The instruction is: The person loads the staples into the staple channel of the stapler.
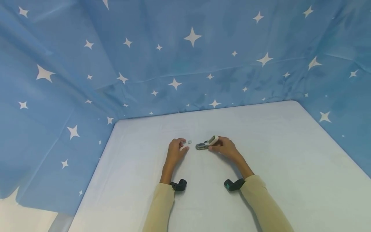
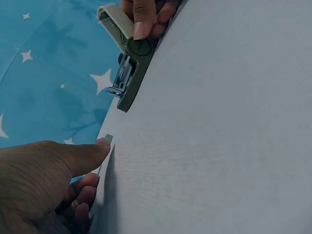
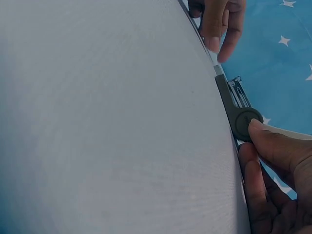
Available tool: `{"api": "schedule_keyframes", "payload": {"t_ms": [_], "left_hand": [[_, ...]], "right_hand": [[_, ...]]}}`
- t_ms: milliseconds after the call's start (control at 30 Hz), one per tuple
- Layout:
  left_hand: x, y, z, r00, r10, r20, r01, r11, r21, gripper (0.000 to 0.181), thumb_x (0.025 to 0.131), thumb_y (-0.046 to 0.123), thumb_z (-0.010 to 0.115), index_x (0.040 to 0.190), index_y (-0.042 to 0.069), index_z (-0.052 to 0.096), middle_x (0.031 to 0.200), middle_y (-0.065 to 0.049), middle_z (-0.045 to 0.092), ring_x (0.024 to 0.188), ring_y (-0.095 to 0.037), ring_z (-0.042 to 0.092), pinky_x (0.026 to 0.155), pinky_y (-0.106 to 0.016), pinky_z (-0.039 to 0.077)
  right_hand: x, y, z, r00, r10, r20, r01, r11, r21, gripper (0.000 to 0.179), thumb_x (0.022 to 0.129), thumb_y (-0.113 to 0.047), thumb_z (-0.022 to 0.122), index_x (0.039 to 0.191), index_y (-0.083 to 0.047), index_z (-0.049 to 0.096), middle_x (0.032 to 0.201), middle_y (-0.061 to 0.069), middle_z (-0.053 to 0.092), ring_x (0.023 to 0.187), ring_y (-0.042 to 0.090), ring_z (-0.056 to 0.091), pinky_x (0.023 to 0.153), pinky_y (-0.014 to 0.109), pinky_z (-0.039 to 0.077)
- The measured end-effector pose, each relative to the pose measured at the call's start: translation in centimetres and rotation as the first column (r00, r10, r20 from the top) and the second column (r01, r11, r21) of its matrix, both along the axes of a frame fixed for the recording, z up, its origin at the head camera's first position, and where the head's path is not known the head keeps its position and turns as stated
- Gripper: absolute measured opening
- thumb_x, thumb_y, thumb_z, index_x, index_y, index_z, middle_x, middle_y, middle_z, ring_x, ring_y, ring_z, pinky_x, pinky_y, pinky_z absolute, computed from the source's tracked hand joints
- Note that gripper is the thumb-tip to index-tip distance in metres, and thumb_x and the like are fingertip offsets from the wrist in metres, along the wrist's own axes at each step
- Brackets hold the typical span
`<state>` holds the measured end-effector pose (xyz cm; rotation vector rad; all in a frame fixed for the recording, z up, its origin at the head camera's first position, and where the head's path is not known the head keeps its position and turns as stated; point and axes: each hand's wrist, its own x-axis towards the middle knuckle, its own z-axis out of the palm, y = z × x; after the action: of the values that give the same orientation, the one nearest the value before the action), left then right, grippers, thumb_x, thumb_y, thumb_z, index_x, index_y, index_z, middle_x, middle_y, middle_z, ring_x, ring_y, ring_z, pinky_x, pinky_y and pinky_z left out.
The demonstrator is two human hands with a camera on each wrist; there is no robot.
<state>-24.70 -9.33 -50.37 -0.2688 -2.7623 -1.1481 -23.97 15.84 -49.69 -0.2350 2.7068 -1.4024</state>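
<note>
A stapler (image 1: 203,146) with a dark green base lies on the white table, its cream top (image 2: 117,22) swung up and back and the metal staple channel (image 2: 125,73) exposed. My right hand (image 1: 226,147) holds it at the round hinge end, the thumb on the hinge disc in the right wrist view. Left of the stapler sits a small grey piece (image 1: 189,141) that looks like a short strip of staples. My left hand (image 1: 175,151) is beside that piece, thumb and forefinger apart in the head view; whether a fingertip touches it I cannot tell.
The white table (image 1: 203,199) stretches around both hands. A blue curtain with white stars (image 1: 176,64) hangs behind it and at the sides. Black wrist cameras (image 1: 179,185) sit on both forearms, at the cuffs of beige sleeves.
</note>
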Motion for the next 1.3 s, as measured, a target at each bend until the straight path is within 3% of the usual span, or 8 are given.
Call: {"api": "schedule_keyframes", "payload": {"t_ms": [200,467,633,1000,1300], "left_hand": [[-0.7,0.8,0.1,0.998,0.067,0.004,-0.067,0.997,-0.028,0.021,0.085,0.016,0.076,0.104,0.008,0.072,0.078,-0.003,0.056,0.072,-0.015,0.045,0.068,-0.028,0.039],[-1.0,1.9,0.3,0.98,0.196,0.023,-0.193,0.975,-0.106,0.016,0.082,0.027,0.078,0.098,0.021,0.075,0.074,0.003,0.055,0.071,-0.014,0.046,0.059,-0.027,0.036],[-1.1,2.2,0.2,0.97,0.243,0.015,-0.241,0.966,-0.097,0.011,0.084,0.03,0.076,0.093,0.024,0.075,0.075,0.003,0.058,0.073,-0.015,0.05,0.059,-0.027,0.037],[-1.3,2.5,-0.2,0.969,0.248,0.012,-0.246,0.966,-0.086,0.012,0.083,0.028,0.077,0.092,0.022,0.074,0.077,0.004,0.06,0.077,-0.016,0.052,0.061,-0.029,0.039],[-1.1,2.6,-0.1,0.958,0.284,0.022,-0.282,0.957,-0.073,0.011,0.087,0.027,0.073,0.092,0.017,0.074,0.081,0.0,0.062,0.078,-0.017,0.053,0.062,-0.029,0.038]], "right_hand": [[0.0,-0.2,0.0,1.0,-0.011,-0.006,0.011,1.0,0.018,0.031,0.084,-0.024,0.076,0.108,-0.005,0.068,0.082,0.008,0.067,0.067,0.015,0.051,0.061,0.028,0.041],[0.1,-0.3,0.1,1.0,-0.013,0.001,0.013,1.0,0.021,0.032,0.084,-0.025,0.076,0.109,-0.006,0.068,0.084,0.008,0.068,0.068,0.016,0.053,0.062,0.029,0.043],[0.2,-0.2,0.2,1.0,-0.006,-0.004,0.006,1.0,0.013,0.033,0.085,-0.025,0.075,0.111,-0.006,0.068,0.084,0.007,0.068,0.067,0.016,0.053,0.062,0.029,0.043],[0.1,0.0,0.1,1.0,-0.003,-0.007,0.003,1.0,0.018,0.034,0.086,-0.026,0.075,0.111,-0.005,0.067,0.092,0.011,0.071,0.071,0.015,0.057,0.063,0.028,0.045],[0.3,0.0,0.4,0.999,0.031,-0.022,-0.031,0.999,-0.023,0.032,0.086,-0.023,0.074,0.11,-0.002,0.067,0.088,0.013,0.07,0.067,0.014,0.055,0.061,0.029,0.045]]}}
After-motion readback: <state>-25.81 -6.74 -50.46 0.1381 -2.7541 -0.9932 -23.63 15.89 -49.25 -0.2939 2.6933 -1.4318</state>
